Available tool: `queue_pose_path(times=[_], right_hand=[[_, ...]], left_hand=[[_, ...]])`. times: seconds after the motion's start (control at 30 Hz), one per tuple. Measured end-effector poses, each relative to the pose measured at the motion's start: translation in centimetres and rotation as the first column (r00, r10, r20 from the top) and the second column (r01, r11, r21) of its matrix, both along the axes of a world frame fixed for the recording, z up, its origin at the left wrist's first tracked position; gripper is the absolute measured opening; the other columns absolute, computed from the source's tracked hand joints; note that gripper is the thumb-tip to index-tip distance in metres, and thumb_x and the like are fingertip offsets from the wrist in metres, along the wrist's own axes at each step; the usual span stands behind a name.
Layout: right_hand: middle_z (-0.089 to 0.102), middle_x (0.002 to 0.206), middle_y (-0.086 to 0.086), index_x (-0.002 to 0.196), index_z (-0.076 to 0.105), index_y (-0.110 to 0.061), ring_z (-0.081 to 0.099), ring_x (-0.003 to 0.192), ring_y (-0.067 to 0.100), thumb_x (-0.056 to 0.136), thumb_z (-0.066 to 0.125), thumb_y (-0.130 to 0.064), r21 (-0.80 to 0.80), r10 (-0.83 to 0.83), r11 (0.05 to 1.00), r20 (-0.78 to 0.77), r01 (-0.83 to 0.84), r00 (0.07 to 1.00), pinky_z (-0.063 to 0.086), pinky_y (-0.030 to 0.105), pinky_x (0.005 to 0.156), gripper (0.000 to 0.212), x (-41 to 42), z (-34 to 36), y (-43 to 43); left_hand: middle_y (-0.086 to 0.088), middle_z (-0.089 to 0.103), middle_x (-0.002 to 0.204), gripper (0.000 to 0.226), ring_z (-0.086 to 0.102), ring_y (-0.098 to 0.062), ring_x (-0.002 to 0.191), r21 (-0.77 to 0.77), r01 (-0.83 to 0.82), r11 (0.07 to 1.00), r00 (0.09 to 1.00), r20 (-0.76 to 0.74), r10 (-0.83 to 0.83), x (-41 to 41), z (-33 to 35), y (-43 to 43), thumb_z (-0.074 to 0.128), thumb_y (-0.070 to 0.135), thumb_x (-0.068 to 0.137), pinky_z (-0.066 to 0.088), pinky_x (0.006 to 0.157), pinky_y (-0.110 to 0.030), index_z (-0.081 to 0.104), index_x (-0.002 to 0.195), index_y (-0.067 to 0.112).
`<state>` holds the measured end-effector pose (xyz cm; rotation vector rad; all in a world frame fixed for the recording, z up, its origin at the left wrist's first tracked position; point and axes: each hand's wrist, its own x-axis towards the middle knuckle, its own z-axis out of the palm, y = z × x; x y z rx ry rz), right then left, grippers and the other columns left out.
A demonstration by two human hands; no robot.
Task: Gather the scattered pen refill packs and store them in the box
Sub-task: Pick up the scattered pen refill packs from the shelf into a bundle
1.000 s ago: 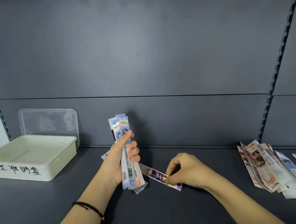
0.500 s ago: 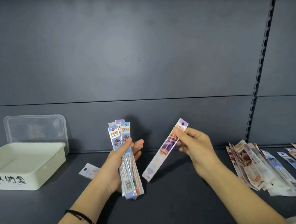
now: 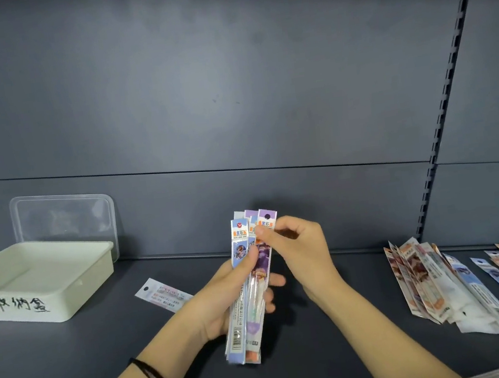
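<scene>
Left hand (image 3: 222, 303) grips a bundle of refill packs (image 3: 238, 333) upright, thumb across the front, prob. to keep them squared. Right hand (image 3: 304, 254) pinches a purple pack (image 3: 265, 218) by its top against the bundle, lining it up, I'd say. Box (image 3: 41, 279) sits well left of the left hand, lid (image 3: 65, 219) leaning behind it; no packs visible inside. Loose pack (image 3: 160, 294) just left of that hand; pile (image 3: 444, 283) well right.

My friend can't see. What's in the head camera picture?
The left hand grips an upright bundle of refill packs while the right hand pinches a purple pack against it. An open cream box stands at left, one loose pack lies nearby, and more packs lie at right.
</scene>
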<state>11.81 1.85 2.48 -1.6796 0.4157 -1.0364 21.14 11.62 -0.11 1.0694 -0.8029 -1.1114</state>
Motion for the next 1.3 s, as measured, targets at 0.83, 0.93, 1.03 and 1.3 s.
queue_pose_path(times=[0.83,0.93,1.03,1.3], right_hand=[[0.057,0.103,-0.012,0.102,0.074,-0.036,0.047,0.103,0.01,0.09,0.055,-0.045,-0.606,-0.257,0.748,-0.642,-0.272,0.723,0.038,0.024,0.081,0.024,-1.1,-4.2,-1.5],[0.06,0.095,-0.011,0.08,0.075,-0.027,0.054,0.094,0.009,0.085,0.058,-0.053,-0.558,-0.312,0.817,-0.64,-0.146,0.702,0.046,0.028,0.075,0.031,-1.8,-3.9,-2.2],[0.059,0.091,-0.012,0.081,0.07,-0.028,0.057,0.088,0.006,0.076,0.063,-0.062,-0.545,-0.37,0.836,-0.645,-0.063,0.669,0.044,0.025,0.066,0.035,-1.8,-3.4,-1.8],[0.072,0.077,-0.001,0.081,0.075,-0.02,0.062,0.067,0.018,0.079,0.062,-0.028,-0.476,-0.404,0.879,-0.739,0.006,0.54,0.049,0.028,0.06,0.015,-1.5,-2.9,-1.4]], left_hand=[[0.007,0.033,0.042,0.055,0.033,-0.003,0.031,-0.351,-0.296,0.888,0.856,-0.511,0.083,7.8,-0.2,1.7,0.097,0.03,0.041,0.031,0.031,-0.016,0.056,0.076,0.019],[0.007,0.033,0.042,0.052,0.032,-0.004,0.031,-0.307,-0.291,0.906,0.863,-0.492,0.111,7.5,-0.1,1.5,0.096,0.033,0.043,0.031,0.031,-0.016,0.058,0.075,0.019],[0.007,0.032,0.042,0.029,0.031,-0.004,0.031,-0.231,-0.312,0.922,0.863,-0.476,0.173,6.8,-0.1,1.2,0.075,0.039,0.072,0.029,0.031,-0.016,0.055,0.077,0.019],[0.003,0.037,0.042,0.045,0.034,-0.006,0.031,-0.141,-0.183,0.973,0.9,-0.422,0.108,5.3,-0.2,0.8,0.078,0.05,0.062,0.032,0.033,-0.016,0.059,0.078,0.013]])
